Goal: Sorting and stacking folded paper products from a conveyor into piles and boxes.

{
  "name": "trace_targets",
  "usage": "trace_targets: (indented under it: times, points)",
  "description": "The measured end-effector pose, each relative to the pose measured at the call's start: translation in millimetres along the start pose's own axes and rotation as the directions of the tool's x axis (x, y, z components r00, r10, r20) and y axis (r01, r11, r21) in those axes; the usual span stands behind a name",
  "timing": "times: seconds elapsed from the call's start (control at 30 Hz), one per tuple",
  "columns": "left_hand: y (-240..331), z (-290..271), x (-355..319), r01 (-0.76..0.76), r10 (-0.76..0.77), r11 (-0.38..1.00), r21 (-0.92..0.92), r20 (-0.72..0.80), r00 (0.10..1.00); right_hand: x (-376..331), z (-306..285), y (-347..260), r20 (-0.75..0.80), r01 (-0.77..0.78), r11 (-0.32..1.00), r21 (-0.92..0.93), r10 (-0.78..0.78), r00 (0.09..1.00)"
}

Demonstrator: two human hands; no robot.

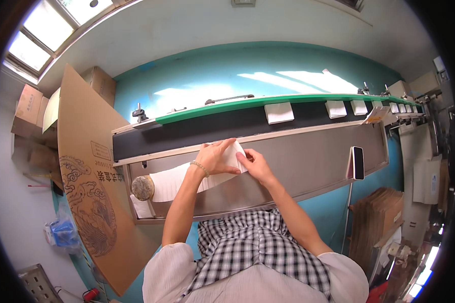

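A long row of folded white tissues (174, 181) stands packed on edge on the metal work table, curving slightly from left to right. My left hand (213, 158) spans its right end from above, thumb on the near side and fingers on the far side. With thumb and fingers, my right hand (255, 165) grips the end face of the same row. A round, stone-like block (142, 188) rests against the row's left end. Beside it, near the table's left corner, lies another white folded stack (143, 207).
Behind the table (308, 161) runs a black conveyor belt (187, 132) with a green rail (202, 113), carrying white tissue stacks (279, 113). A large cardboard sheet (86, 171) stands at the left. A phone (358, 163) on a stand and flattened cartons (376, 217) are at the right.
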State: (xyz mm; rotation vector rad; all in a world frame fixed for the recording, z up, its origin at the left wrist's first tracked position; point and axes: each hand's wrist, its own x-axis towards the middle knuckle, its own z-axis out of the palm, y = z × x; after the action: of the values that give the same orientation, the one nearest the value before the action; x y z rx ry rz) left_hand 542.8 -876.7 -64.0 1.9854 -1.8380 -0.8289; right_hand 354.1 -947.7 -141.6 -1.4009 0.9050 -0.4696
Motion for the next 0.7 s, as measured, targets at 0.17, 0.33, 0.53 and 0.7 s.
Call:
trace_targets:
  times: [0.17, 0.33, 0.53, 0.7]
  points:
    - [-6, -4, -6, 0.039, -0.039, 0.998, -0.048, 0.004, 0.999, -6, -21, -11, 0.14, -0.27, 0.963, 0.001, 0.267, 0.953]
    - [-8, 2, -6, 0.004, -0.006, 0.998, -0.066, -0.033, 0.999, 46, -49, 0, -0.021, -0.192, 0.845, 0.499, 0.233, 0.972]
    - [-14, 3, -4, 0.044, -0.046, 0.993, -0.109, -0.013, 0.999, 6, -1, -14, 0.082, -0.003, 0.992, -0.126, 0.014, 0.997]
    - [-19, 1, -12, -0.014, 0.009, 0.999, -0.048, -0.091, 0.996, 2, 8, -15, 0.113, -0.179, 0.973, 0.145, 0.163, 0.98]
